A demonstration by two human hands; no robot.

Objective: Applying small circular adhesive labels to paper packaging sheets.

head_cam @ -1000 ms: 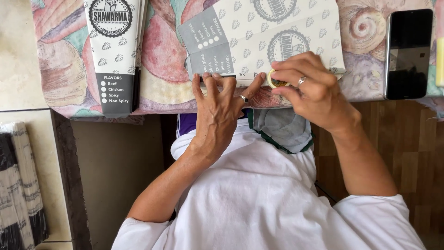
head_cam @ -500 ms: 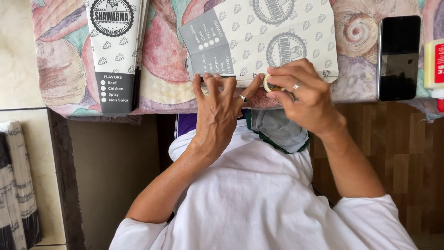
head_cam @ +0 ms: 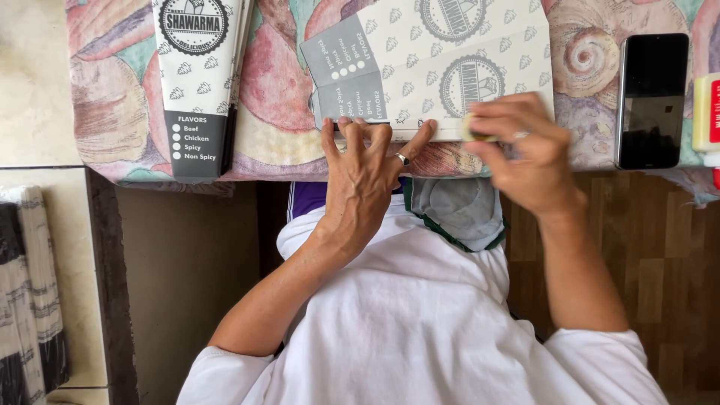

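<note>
shirt: white, short sleeves | left hand [head_cam: 358,196]: ring | right hand [head_cam: 525,161]: ring, blurred, perhaps silver

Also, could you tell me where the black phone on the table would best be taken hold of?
Probably by its two long edges, coming from above: the black phone lies flat, screen up, with cloth showing along both long sides. The right hand, nearest, holds a small pale object.

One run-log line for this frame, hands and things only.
left hand: fingers flat on patterned paper sleeve | right hand: pinching small pale object at sleeve edge | phone: lying to the right
</note>
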